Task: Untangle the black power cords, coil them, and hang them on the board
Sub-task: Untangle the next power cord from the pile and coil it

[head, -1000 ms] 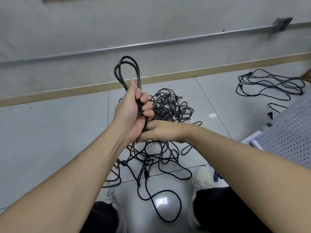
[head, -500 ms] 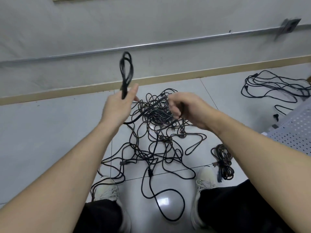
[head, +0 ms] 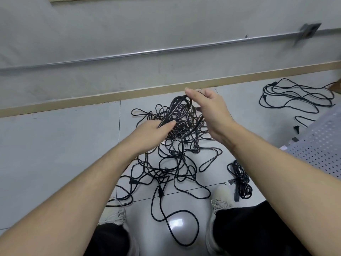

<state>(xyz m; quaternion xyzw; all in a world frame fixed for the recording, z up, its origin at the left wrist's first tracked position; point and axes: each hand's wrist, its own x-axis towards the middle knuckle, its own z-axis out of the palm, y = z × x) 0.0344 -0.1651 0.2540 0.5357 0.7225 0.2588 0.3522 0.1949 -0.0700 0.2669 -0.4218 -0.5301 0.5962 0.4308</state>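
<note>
Left hand [head: 153, 133] has dropped toward centre frame, gripping the coil [head: 176, 109] while right hand [head: 208, 109] now pinches its top loop — coiling continues over the tangle [head: 175, 159].

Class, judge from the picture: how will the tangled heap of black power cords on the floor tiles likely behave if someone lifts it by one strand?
Probably floppy: the tangled heap of black power cords lies in loose curves. Likely to drag neighbours, since strands cross everywhere. The looped cord held by the left hand and right hand trails back into the heap.
</note>
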